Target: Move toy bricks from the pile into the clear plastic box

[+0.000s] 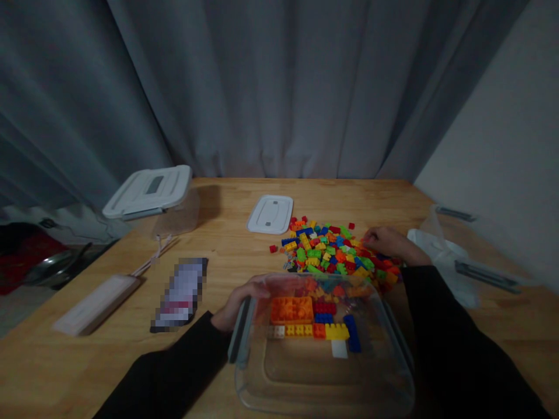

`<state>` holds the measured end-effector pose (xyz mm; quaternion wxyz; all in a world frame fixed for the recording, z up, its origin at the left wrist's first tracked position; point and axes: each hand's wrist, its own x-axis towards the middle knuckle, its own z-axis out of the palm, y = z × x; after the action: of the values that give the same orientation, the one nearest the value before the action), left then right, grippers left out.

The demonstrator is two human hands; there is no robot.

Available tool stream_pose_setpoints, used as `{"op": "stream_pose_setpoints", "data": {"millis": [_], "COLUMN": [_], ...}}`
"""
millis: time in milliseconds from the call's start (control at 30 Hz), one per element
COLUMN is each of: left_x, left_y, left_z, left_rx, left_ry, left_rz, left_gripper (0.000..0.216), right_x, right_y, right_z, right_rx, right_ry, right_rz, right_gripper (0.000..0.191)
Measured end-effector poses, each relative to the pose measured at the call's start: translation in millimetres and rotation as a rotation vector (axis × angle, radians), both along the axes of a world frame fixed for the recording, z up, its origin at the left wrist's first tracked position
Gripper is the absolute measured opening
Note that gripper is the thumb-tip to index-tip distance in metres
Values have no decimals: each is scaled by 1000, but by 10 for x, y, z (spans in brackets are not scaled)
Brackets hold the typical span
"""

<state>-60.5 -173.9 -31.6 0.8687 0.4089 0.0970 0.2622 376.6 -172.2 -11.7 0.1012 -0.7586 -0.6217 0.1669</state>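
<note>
A clear plastic box [314,378] with grey side latches stands in front of me. My left hand [241,299] is closed on its far left corner. Inside lie an orange block [292,310], a row of small yellow bricks [299,330], a larger yellow brick [336,331], a long blue brick [352,333] and a white piece [339,348]. Beyond the box spreads a heap of colourful toy building bricks [323,250]. At the heap's right side, my right hand [386,241] reaches in with curled fingers; what they pinch, if anything, is too small to make out.
Left stands a lidded storage box [148,189]. A pixelated phone-shaped object [180,294] and a pale power strip [98,304] lie nearer. A white lid [271,214] lies behind the heap. Another clear container [454,250] with grey latches sits right, by the wall.
</note>
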Motion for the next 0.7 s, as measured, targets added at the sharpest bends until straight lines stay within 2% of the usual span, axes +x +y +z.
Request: {"op": "stream_pose_setpoints", "data": {"millis": [267,467,700], "left_x": [2,-16,-28], "left_y": [9,21,26], "left_z": [-12,-45,-47], "left_rx": [28,0,25], "left_ry": [1,11,30], "left_rz": [13,28,34], "left_gripper": [61,61,61], "right_x": [-44,-65,-49], "right_y": [-11,-8,-31], "right_z": [23,31,65], "right_rx": [-38,-75,-15], "right_ry": [-35,-7,-15], "right_rz": [-19,-25,-18], "right_gripper": [18,14,13]}}
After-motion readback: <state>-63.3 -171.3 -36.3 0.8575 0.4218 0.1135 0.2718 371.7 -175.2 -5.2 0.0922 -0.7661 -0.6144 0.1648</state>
